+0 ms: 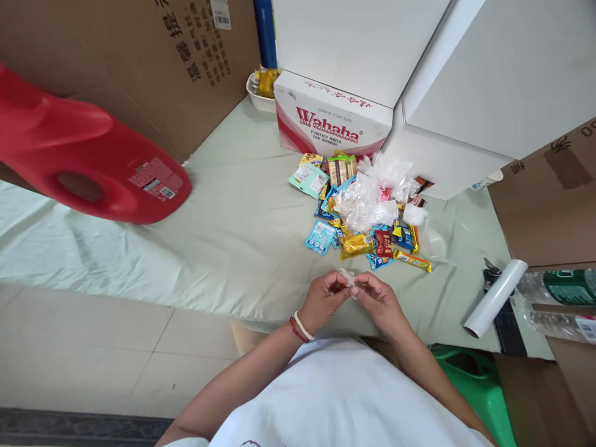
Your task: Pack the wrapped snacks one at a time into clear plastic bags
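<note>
The left hand (321,301) and right hand (380,304) pinch a small crumpled translucent plastic piece (347,277) between their fingers (372,283). Beyond the fingers, colourful glossy snack packets (356,244) and crumpled clear plastic bags (361,202) lie heaped on the pale-green cloth-covered surface (233,236); rightward lies a white cylindrical roll (496,298).

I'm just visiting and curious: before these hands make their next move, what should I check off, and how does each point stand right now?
1. Both hands on the plastic: ok. The left hand and right hand pinch the crumpled clear plastic.
2. Plastic spread flat: not ok. It is bunched between the fingertips.
3. Anything inside the plastic: cannot tell.
4. Snack packets uncovered: not ok. Clear plastic bags lie over some of the snack packets.
5. Red jug apart from the hands: ok. It is well off to the left.
</note>
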`<state>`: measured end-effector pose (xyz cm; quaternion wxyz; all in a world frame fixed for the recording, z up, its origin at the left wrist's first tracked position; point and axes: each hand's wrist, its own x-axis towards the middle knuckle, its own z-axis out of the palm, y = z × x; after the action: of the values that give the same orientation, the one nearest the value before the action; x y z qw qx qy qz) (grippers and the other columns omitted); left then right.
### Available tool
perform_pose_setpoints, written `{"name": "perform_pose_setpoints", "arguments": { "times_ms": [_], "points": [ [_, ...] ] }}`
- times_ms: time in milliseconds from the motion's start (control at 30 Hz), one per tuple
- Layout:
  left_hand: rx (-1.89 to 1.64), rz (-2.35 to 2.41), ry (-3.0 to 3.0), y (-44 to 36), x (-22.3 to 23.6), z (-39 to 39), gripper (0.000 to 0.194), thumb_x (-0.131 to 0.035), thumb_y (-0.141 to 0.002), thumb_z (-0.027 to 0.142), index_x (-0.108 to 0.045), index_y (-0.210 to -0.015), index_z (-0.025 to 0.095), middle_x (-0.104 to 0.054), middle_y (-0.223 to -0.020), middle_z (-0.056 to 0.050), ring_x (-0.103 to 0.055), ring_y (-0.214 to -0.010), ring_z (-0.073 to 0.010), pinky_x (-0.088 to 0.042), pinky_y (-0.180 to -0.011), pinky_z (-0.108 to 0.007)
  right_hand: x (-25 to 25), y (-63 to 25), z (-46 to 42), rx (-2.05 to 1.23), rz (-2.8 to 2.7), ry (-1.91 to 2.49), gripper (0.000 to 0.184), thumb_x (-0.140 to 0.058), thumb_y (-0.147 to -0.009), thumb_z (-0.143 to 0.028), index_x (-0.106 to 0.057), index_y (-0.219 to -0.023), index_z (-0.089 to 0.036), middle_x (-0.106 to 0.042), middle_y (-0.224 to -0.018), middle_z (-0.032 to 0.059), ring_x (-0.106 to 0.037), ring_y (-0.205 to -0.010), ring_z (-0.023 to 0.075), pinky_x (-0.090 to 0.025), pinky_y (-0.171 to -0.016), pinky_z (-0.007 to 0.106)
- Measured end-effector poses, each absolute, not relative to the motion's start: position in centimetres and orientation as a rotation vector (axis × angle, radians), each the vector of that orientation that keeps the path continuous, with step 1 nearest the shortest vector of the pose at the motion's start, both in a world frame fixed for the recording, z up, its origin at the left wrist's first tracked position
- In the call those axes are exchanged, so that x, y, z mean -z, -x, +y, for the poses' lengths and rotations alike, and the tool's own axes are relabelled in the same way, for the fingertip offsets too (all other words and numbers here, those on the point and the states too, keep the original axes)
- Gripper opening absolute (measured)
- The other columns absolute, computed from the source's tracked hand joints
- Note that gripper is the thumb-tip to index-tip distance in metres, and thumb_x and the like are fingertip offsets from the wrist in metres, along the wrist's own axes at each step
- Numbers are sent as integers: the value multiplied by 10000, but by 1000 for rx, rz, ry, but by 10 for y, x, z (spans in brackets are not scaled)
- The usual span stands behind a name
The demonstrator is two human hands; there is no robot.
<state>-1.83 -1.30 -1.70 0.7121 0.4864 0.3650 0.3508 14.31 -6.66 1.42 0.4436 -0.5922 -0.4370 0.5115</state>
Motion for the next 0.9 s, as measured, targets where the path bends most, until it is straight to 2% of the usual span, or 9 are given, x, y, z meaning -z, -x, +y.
{"name": "perform_pose_setpoints", "arguments": {
  "times_ms": [67,167,267,367,567,667,767,900],
  "points": [
    [-765,832,-1099,19,20,-14,332,-791,-775,447,-605,-749,173,-610,-739,-5,-536,-694,-133,-441,-700,-281,-16,-151,-65,-1213,-1029,1515,263,-768,-850,-484,-726,-871,-225,-656,-849,23,-587,-813,174,-492,-778,293],
    [-757,899,-1197,22,20,-14,305,-771,-781,409,-573,-717,186,-569,-693,16,-502,-659,-128,-413,-662,-271,-18,-160,-64,-1134,-896,1535,292,-775,-828,-504,-712,-832,-219,-638,-790,7,-529,-723,149,-449,-699,269],
    [-770,949,-1439,23,15,-15,247,-716,-810,343,-571,-678,192,-551,-680,17,-494,-674,-136,-393,-673,-273,-19,-156,-64,-1220,-909,1502,313,-723,-867,-532,-737,-900,-221,-667,-827,20,-551,-738,159,-452,-700,280],
    [-770,955,-1556,21,11,-17,222,-690,-821,330,-587,-680,194,-546,-683,10,-496,-687,-144,-383,-676,-276,-18,-146,-60,-1309,-973,1465,278,-757,-845,-493,-737,-890,-219,-683,-836,21,-591,-782,175,-463,-737,290],
    [-783,866,-1070,18,10,-15,352,-658,-868,533,-643,-856,181,-586,-738,11,-502,-662,-123,-414,-659,-267,-15,-143,-56,-1302,-969,1438,252,-749,-860,-462,-710,-854,-213,-646,-779,-3,-540,-725,150,-416,-699,273],
    [-773,901,-987,18,11,-11,367,-723,-821,530,-635,-814,174,-560,-693,29,-456,-624,-104,-376,-620,-252,-13,-150,-58,-1329,-960,1418,248,-747,-871,-457,-697,-862,-214,-603,-752,-15,-511,-714,142,-399,-690,266],
    [-789,899,-895,23,12,-7,358,-718,-829,515,-599,-788,179,-541,-683,41,-424,-596,-87,-352,-600,-243,-11,-159,-59,-1268,-822,1397,277,-764,-852,-485,-674,-878,-224,-576,-772,-22,-503,-723,141,-408,-706,266],
    [-845,877,-806,34,8,-4,317,-738,-812,464,-605,-779,178,-599,-758,16,-511,-694,-104,-419,-683,-245,-9,-171,-60,-1202,-684,1388,319,-782,-827,-512,-640,-879,-231,-557,-789,-24,-479,-708,132,-399,-660,249]
  ]
}}
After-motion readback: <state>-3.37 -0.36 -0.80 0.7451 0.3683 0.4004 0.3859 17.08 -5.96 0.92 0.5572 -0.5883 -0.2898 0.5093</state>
